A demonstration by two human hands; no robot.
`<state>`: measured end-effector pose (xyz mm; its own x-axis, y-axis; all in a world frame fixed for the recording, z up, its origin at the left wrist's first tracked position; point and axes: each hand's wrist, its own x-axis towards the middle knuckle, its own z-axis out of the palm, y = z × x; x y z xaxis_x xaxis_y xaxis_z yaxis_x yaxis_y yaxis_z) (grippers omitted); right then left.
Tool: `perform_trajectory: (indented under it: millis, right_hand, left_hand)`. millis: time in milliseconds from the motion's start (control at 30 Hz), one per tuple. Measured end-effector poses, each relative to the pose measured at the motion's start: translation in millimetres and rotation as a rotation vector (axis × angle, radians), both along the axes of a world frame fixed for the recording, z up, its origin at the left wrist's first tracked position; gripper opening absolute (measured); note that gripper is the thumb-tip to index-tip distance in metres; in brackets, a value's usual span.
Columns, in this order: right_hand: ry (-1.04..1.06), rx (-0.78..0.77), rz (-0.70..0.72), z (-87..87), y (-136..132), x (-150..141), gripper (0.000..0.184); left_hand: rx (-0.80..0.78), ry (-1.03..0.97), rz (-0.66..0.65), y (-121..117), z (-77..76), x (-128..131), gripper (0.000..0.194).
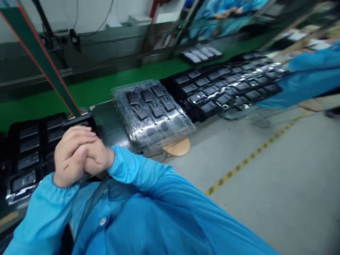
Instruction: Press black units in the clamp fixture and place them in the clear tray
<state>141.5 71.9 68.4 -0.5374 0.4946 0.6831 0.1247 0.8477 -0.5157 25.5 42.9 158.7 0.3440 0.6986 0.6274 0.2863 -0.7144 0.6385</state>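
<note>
As a worker in a blue smock clasps both hands together, gripping only each other, a black tray of dark rectangular components lies just beside them. A clear plastic tray of similar parts sits farther along, next to more black trays.

Green conveyor belt: black trays of dark rectangular parts, clear plastic tray stack just beside.

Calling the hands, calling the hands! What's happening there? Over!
Left hand and right hand clasped, nothing visibly held. Black tray of dark rectangular items beneath them. Clear plastic tray alongside. Green-and-orange post beyond the hands.
</note>
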Motion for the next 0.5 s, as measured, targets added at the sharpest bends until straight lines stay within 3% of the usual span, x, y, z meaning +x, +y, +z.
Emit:
perform_trajectory:
  millis: [100,200,367,500]
  right_hand:
    - [-0.136,0.061,0.05,-6.7,11.1,-0.6,0.023]
    - [-0.183,0.115,0.112,-11.4,14.8,-0.5,0.022]
    - [-0.174,0.187,0.168,-20.7,18.9,-2.2,0.027]
    - [-0.245,0.208,0.12,-19.8,19.6,-2.4,0.027]
  left_hand:
    - [0.027,-0.158,0.053,0.1,-18.6,4.3,0.025]
    - [0.05,-0.175,0.087,-3.0,-29.6,-0.7,0.027]
    - [0.026,-0.033,0.098,-0.1,-35.2,-9.4,0.025]
    - [0.026,-0.065,0.091,-1.7,-33.2,-10.3,0.024]
